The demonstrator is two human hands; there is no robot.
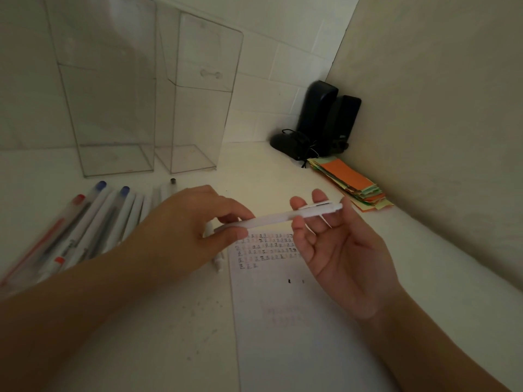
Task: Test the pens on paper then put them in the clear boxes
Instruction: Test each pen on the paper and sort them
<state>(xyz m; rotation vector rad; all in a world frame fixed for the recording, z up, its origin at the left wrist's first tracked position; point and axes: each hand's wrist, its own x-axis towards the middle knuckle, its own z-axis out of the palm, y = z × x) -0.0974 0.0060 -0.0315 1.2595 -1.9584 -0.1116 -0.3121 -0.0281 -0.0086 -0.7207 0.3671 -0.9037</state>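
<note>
A white click pen (271, 217) is held level above the paper (283, 306), its clip end pointing right. My left hand (186, 222) pinches its tip end between thumb and fingers. My right hand (336, 250) is palm up, and its fingers hold the clip end. The paper carries rows of small test marks near its top. Two tall clear boxes (113, 89) (201, 94) stand at the back left; both look empty. A row of pens (93, 222) with red and blue caps lies on the desk at the left. Another white pen (218, 261) lies under my left hand.
Two black speakers (331, 114) and a black mouse with its cable (285, 142) sit in the back right corner. A stack of coloured paper slips (351, 182) lies beside them along the right wall. White walls close the desk at the back and right.
</note>
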